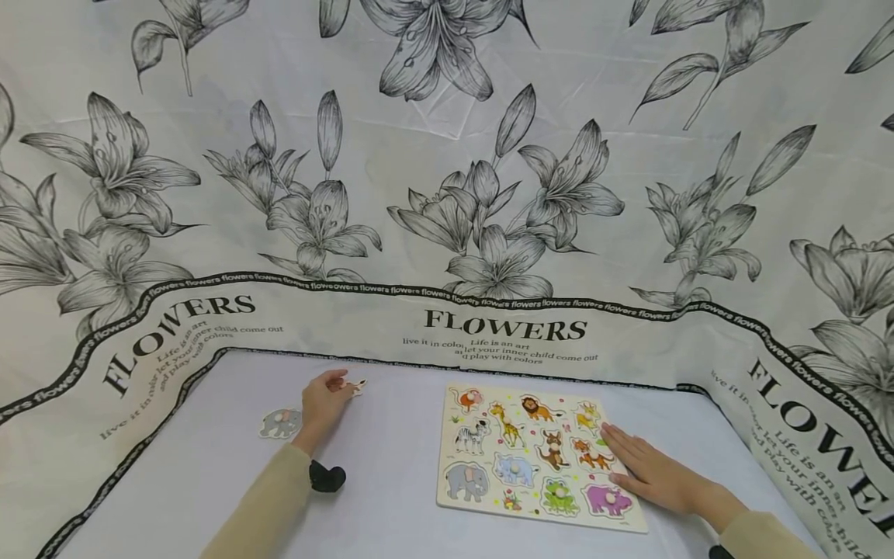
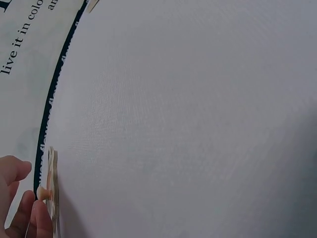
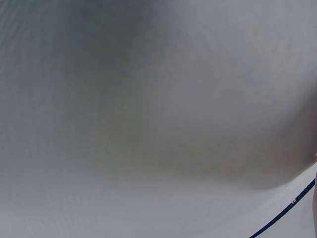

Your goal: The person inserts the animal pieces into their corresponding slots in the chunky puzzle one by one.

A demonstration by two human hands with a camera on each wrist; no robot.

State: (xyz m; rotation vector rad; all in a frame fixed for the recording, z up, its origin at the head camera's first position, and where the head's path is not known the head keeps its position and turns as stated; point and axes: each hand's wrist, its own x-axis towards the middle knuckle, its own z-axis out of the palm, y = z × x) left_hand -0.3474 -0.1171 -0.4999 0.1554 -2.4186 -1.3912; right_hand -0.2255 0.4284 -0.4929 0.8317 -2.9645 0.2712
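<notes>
My left hand (image 1: 327,401) holds a small puzzle piece (image 1: 356,386) near the back edge of the table. In the left wrist view the piece (image 2: 54,191) appears edge-on, with its round knob (image 2: 42,193) at my fingertips; its picture is mostly hidden. An elephant piece (image 1: 282,423) lies on the table left of this hand. My right hand (image 1: 656,470), fingers straight, rests along the right edge of a wooden animal puzzle board (image 1: 482,505). Giraffe (image 1: 507,425), lion (image 1: 541,407), frog (image 1: 560,495) and several other animals show on the board. The right wrist view shows mostly blurred white surface.
White cloth covers the table (image 1: 391,450). Behind and at both sides rises a flower-printed curtain (image 1: 377,326) with a black-edged border of lettering. A black wrist camera (image 1: 327,477) sits on the left wrist beside the sleeve (image 1: 268,501).
</notes>
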